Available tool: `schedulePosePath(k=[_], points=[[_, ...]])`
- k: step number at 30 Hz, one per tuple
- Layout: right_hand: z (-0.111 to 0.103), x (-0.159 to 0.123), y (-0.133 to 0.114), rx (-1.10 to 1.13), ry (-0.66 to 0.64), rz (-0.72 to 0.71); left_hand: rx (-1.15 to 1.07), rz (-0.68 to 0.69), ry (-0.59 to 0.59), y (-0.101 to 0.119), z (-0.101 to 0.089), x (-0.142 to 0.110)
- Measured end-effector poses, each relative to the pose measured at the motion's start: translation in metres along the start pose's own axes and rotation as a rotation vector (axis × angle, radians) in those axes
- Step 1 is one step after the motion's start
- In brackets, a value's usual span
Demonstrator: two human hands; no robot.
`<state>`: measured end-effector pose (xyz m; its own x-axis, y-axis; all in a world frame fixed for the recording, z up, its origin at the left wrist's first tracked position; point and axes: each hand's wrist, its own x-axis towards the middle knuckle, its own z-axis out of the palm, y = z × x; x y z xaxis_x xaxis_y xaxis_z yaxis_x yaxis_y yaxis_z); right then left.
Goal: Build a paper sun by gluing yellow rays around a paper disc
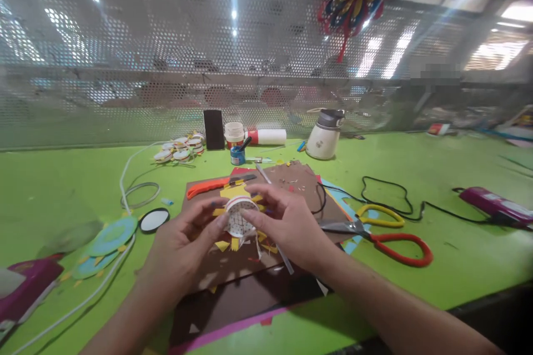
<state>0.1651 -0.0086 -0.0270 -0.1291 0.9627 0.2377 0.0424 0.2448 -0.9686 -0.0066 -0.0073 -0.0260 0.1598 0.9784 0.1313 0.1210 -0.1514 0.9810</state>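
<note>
Between my two hands is a small round paper craft piece (239,226), white with dark dots inside its raised rim and yellow paper tabs sticking out around it. My left hand (185,238) grips its left edge with thumb and fingers. On the opposite side, my right hand (289,222) pinches it, the thumb on its dotted face. Brown paper sheets (293,180) lie beneath, strewn with yellow scraps. A translucent stick (286,260) lies partly hidden under my right hand. Just beyond my hands is an orange utility knife (208,186).
Large scissors (370,233) lie at right, near a purple corded tool (495,206). Another purple tool (31,291) is at left, beside blue-green discs (112,237). Behind stand several similar round pieces (181,147), a phone (214,130), a blue jar (237,155) and a white jug (322,138).
</note>
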Motion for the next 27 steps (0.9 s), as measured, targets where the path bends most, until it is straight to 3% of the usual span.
schedulePosePath(k=[12, 16, 22, 27], points=[[-0.003, 0.0, -0.004, -0.019, 0.056, -0.086, -0.182, -0.148, -0.024, -0.009, -0.005, 0.005], [-0.004, 0.0, -0.004, -0.005, 0.076, -0.093, -0.205, -0.136, -0.009, -0.01, -0.004, 0.006], [-0.008, 0.004, -0.003, 0.076, 0.067, -0.089, -0.343, -0.243, -0.162, -0.01, -0.003, 0.008], [-0.009, 0.007, 0.001, 0.091, 0.046, -0.029, -0.323, -0.251, -0.165, -0.01, -0.002, 0.009]])
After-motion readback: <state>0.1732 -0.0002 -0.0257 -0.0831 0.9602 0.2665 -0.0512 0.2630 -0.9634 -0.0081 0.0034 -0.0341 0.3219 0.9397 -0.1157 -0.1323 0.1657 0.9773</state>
